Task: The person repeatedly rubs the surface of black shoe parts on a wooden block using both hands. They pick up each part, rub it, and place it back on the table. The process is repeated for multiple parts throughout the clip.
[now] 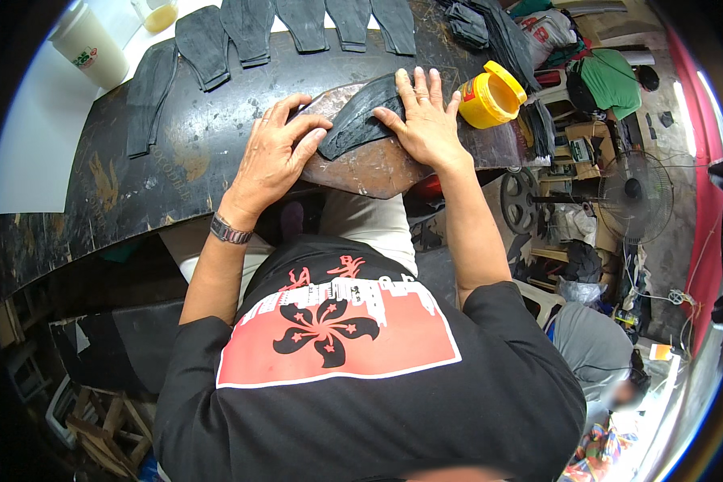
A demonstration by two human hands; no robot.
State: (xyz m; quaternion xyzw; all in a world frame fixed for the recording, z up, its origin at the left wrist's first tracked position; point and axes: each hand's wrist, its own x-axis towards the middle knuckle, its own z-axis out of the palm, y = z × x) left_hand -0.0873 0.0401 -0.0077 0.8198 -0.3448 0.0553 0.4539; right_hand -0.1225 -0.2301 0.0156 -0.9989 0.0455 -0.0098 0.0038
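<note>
A curved black leather piece (360, 116) lies on a worn brown board (369, 173) at the table's near edge. At its left end, my left hand (275, 149) is closed, with bent fingers and the thumb and index finger pinching the edge. My right hand (427, 120) lies flat with spread fingers, pressing the piece's right end onto the board. Similar black pieces, some stacked, lie in an arc beyond, among them one long piece (150, 96) at the left and another (301, 24) at the far middle.
An open yellow tub (490, 98) stands just right of my right hand. At the far left are a white bottle (88, 44) and a cup of yellowish liquid (157, 14). More black material (467, 26) is piled far right. A standing fan (633, 193) and cluttered shelves are beyond the table's right end.
</note>
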